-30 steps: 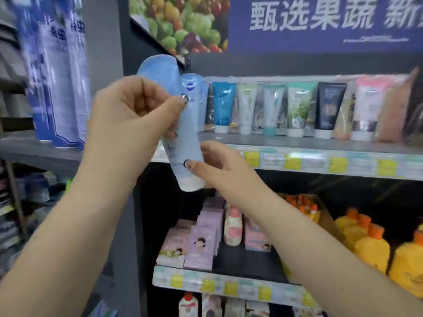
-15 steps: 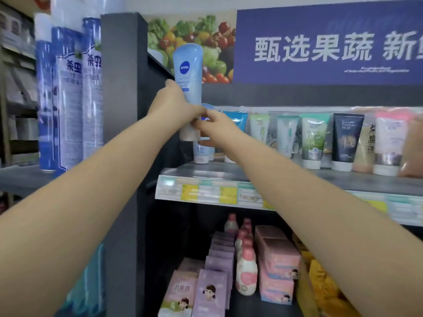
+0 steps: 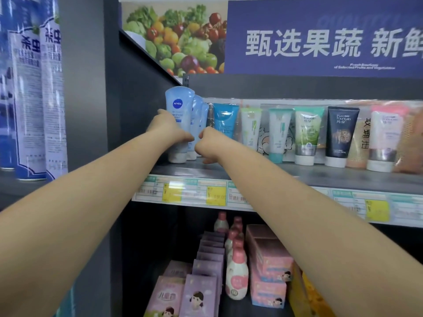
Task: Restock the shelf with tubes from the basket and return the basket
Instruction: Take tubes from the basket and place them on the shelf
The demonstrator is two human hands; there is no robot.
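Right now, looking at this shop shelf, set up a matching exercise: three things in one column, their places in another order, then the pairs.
Things:
1. pale blue tube
2. black tube
3. pink-capped bottle

Places:
A. lower shelf, between boxes
B. upper shelf, far left, with the left hand on it
C. upper shelf, towards the right

Pairs: 1-B, 2-C, 3-A
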